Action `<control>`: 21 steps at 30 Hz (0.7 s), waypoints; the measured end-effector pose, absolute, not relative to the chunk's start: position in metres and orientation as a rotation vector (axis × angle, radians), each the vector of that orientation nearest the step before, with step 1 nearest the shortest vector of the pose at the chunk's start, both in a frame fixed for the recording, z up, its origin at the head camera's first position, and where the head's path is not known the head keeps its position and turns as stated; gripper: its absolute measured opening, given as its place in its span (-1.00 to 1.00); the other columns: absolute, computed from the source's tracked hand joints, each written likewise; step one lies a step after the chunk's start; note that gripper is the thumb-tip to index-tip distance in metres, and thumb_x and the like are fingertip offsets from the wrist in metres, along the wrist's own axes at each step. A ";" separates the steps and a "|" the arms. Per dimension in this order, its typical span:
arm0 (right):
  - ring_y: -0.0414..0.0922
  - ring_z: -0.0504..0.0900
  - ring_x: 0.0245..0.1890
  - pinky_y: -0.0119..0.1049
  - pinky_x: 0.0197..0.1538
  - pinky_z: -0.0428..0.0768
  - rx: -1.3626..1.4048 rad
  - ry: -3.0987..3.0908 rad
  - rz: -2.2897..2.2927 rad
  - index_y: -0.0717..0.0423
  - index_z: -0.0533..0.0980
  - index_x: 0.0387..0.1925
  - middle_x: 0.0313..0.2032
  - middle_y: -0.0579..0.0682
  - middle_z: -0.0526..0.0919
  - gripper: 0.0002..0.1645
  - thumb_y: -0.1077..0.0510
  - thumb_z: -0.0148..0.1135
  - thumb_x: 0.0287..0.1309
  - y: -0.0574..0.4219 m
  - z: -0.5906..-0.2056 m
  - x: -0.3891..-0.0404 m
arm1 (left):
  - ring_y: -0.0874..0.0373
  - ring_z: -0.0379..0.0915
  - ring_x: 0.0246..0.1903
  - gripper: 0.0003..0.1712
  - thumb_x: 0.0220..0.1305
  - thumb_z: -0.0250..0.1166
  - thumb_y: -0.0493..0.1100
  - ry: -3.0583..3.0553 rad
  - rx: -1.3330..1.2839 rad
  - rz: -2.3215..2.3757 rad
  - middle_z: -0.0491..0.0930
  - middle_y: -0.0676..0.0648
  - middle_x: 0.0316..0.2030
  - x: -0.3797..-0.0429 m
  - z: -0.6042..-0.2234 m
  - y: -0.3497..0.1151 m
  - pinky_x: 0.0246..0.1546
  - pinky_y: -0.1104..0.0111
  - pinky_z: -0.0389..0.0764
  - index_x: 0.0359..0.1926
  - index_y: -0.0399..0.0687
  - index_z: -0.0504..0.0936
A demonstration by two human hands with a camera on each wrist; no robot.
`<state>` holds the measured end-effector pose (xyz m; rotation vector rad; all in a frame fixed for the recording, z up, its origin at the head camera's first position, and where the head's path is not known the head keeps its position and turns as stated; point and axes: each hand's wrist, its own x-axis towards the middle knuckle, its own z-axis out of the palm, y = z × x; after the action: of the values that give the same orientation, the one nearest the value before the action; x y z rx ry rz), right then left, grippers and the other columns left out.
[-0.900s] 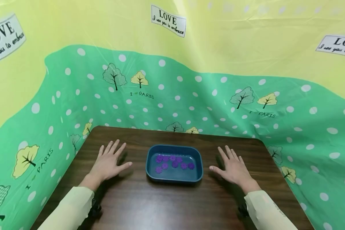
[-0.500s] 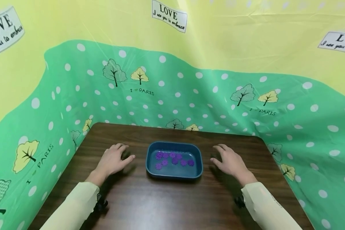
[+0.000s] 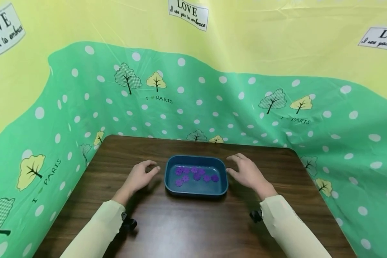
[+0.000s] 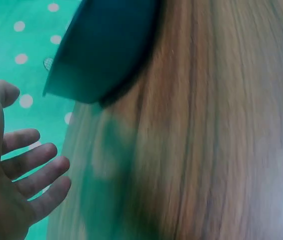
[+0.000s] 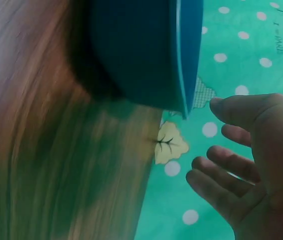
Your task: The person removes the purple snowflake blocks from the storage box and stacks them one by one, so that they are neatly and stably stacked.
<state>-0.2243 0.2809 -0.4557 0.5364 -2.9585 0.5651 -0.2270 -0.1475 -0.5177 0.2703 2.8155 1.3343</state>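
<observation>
A blue rectangular tub [image 3: 196, 193] with rounded corners stands on the table, several purple flower-shaped pieces [image 3: 197, 175] lying on its floor. Left of it, my left hand [image 3: 140, 176] is held with thumb and fingers apart and loosely bent, a short gap from the tub's side. On the other side my right hand [image 3: 246, 173] has its fingertips close to the tub's right rim. Both palms face the tub. In the left wrist view the tub's outer wall [image 4: 111, 45] shows beyond the fingers; the right wrist view shows its wall [image 5: 136, 50] near my thumb.
The dark wooden table [image 3: 193, 229] has rounded far corners. A green and yellow printed curtain [image 3: 193, 89] hangs behind it and along both sides. A small black device [image 3: 129, 222] is strapped at my left wrist, another [image 3: 256, 215] at my right.
Both hands have moved inward toward the tub from either side, and their spread fingers have bent loosely. The tub stays in place; the head view has tilted slightly down.
</observation>
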 end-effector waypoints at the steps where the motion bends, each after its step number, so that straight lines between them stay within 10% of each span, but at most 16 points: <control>1: 0.13 0.64 0.09 0.15 0.10 0.67 0.546 -2.955 0.580 0.11 0.55 0.23 0.15 0.12 0.59 -0.49 0.03 0.36 0.33 0.279 -0.455 -0.225 | -0.01 0.68 -0.14 -0.46 0.46 0.23 0.19 2.778 0.250 1.385 0.74 -0.12 -0.07 -0.227 -0.517 -0.145 -0.11 0.09 0.72 0.19 -0.11 0.64; 21: -0.04 0.68 -0.09 -0.05 0.01 0.75 0.685 -3.035 0.649 0.09 0.61 0.16 0.05 0.06 0.64 -0.54 0.04 0.43 0.28 0.218 -0.465 -0.242 | 0.05 0.63 -0.39 -0.63 0.46 0.28 -0.14 2.420 0.100 1.778 0.65 -0.34 -0.13 -0.240 -0.520 -0.114 -0.42 0.07 0.79 0.13 -0.32 0.61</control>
<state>-0.2417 0.2178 -0.4651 0.6848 -3.0354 0.6492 -0.2396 -0.1136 -0.5204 0.1001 2.4199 1.7776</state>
